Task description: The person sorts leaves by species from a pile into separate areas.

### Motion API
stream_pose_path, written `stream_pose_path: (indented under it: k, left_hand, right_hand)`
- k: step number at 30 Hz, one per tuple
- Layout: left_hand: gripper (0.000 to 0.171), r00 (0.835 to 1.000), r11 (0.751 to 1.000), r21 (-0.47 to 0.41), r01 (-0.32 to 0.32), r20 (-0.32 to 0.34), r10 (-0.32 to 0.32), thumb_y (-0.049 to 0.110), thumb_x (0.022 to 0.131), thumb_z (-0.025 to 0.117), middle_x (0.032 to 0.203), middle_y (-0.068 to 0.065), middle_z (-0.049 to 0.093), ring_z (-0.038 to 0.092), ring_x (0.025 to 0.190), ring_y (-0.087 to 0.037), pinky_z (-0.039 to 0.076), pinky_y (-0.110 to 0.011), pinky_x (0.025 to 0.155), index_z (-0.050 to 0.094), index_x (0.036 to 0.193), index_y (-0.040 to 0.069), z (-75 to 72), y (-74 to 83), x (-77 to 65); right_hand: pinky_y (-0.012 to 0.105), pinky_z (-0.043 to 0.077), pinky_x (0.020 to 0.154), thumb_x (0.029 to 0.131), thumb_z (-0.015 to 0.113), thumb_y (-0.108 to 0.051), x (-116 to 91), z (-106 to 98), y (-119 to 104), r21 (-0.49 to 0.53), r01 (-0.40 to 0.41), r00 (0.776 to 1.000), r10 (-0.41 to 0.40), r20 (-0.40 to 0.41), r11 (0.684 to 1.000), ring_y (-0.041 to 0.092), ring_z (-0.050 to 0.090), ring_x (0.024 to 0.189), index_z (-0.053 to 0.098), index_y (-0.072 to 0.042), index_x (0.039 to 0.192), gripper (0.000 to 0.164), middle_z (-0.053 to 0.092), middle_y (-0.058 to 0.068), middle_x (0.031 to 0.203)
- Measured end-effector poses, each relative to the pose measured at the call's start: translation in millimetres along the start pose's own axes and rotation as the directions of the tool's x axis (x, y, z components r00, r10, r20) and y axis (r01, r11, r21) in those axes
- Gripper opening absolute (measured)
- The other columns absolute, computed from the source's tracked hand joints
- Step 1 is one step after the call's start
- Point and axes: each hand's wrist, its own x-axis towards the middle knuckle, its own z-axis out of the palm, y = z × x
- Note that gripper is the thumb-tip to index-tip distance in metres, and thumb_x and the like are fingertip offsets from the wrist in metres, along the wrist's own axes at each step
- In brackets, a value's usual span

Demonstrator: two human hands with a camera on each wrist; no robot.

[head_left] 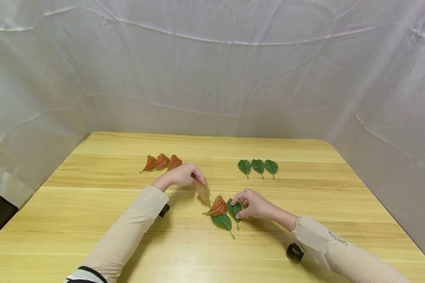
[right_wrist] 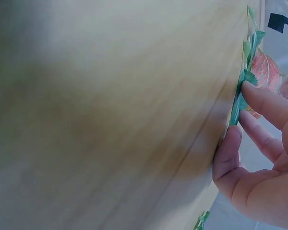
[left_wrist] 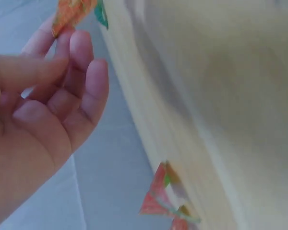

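My left hand (head_left: 184,175) pinches a red leaf at its fingertips; its pale side (head_left: 203,191) faces the head camera, while orange-red (left_wrist: 73,14) shows in the left wrist view. Just right of it, a red leaf (head_left: 218,206) lies partly over a green leaf (head_left: 222,222) on the table. My right hand (head_left: 254,203) holds another green leaf (head_left: 234,210) between thumb and fingers, beside that pair. Seen from the right wrist, this leaf (right_wrist: 237,103) is low at the tabletop, with the fingertips at its edges.
Three red leaves (head_left: 162,161) lie in a row behind my left hand, the rightmost partly behind the hand. A row of three green leaves (head_left: 257,166) is at the back right. Pale cloth (head_left: 212,78) hangs around the wooden table (head_left: 92,220).
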Motion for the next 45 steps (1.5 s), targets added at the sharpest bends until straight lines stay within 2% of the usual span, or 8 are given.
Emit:
stream_pose_path:
  k: [9,13,19,23,29,36,43,45]
  left_hand:
    - [0.017,0.982,0.999,0.051,0.004,-0.188,0.006,-0.010,0.074,0.061,0.076,-0.001,0.064,0.056,0.065,-0.011,0.047,-0.022,0.060,0.069,0.075,0.005,-7.4,3.2,-3.1]
    - [0.008,0.974,0.997,0.072,-0.019,-0.223,0.034,0.001,0.077,0.068,0.081,0.000,0.057,0.053,0.077,-0.019,0.045,-0.031,0.069,0.066,0.072,0.007,-7.4,1.3,-3.6]
    - [0.006,0.968,0.997,0.072,-0.022,-0.246,0.039,0.005,0.086,0.058,0.086,-0.002,0.057,0.054,0.087,-0.018,0.044,-0.032,0.071,0.054,0.082,0.007,-7.7,-1.8,-4.7]
    - [0.006,0.962,0.999,0.046,0.001,-0.273,0.011,0.005,0.087,0.056,0.087,-0.004,0.059,0.058,0.086,-0.022,0.044,-0.033,0.069,0.051,0.087,0.006,-10.2,-2.3,-6.0]
    - [0.019,0.946,0.994,-0.110,-0.014,-0.322,-0.022,0.002,0.086,0.057,0.076,-0.012,0.058,0.061,0.067,-0.033,0.048,-0.041,0.063,0.045,0.100,0.001,-13.9,-1.8,-7.4]
    - [0.018,0.906,0.987,-0.152,-0.045,-0.423,-0.024,0.001,0.084,0.060,0.076,-0.012,0.055,0.060,0.064,-0.033,0.049,-0.043,0.063,0.044,0.093,0.001,-14.3,0.1,-7.6]
    - [0.010,0.819,0.999,0.015,-0.032,-0.573,0.035,0.006,0.084,0.061,0.077,-0.006,0.057,0.055,0.070,-0.018,0.044,-0.029,0.059,0.051,0.082,0.004,-15.1,-2.5,-5.7]
    - [0.006,0.809,0.999,0.018,-0.030,-0.587,0.035,0.006,0.085,0.060,0.080,-0.006,0.060,0.056,0.072,-0.018,0.046,-0.030,0.062,0.055,0.083,0.003,-15.7,-3.4,-5.3]
  right_hand:
    - [0.025,0.040,0.056,0.068,0.075,-0.002,-1,0,0,-0.004,-0.008,1.000,0.008,-0.001,1.000,0.010,0.044,0.061,0.065,-0.001,0.093,0.027,0.049,0.006,0.084]
    - [0.024,0.041,0.056,0.068,0.075,-0.002,-1,0,0,0.001,-0.015,1.000,0.015,-0.002,1.000,0.011,0.045,0.062,0.064,-0.002,0.093,0.027,0.048,0.007,0.085]
    - [0.025,0.041,0.057,0.068,0.075,-0.003,-1,1,0,-0.001,-0.014,1.000,0.014,-0.006,1.000,0.011,0.045,0.063,0.064,-0.002,0.093,0.026,0.049,0.007,0.088]
    - [0.026,0.043,0.059,0.069,0.075,-0.003,0,1,0,-0.006,-0.015,1.000,0.015,-0.004,1.000,0.011,0.047,0.065,0.064,-0.002,0.093,0.027,0.050,0.007,0.089]
    - [0.028,0.043,0.061,0.068,0.075,-0.004,1,0,-1,-0.001,-0.035,0.999,0.035,-0.001,0.999,0.013,0.047,0.067,0.064,-0.003,0.092,0.027,0.050,0.008,0.090]
    - [0.029,0.043,0.062,0.068,0.075,-0.004,1,0,-1,-0.003,-0.036,0.999,0.036,-0.003,0.999,0.014,0.047,0.069,0.064,-0.004,0.092,0.027,0.050,0.008,0.092]
    - [0.030,0.043,0.063,0.068,0.076,-0.005,2,0,0,-0.014,-0.031,1.000,0.031,-0.004,0.999,0.014,0.047,0.069,0.064,-0.004,0.093,0.027,0.051,0.008,0.091]
    - [0.031,0.043,0.064,0.068,0.076,-0.006,2,0,0,-0.018,-0.033,0.999,0.033,-0.007,0.999,0.015,0.047,0.070,0.064,-0.004,0.093,0.027,0.051,0.009,0.093]
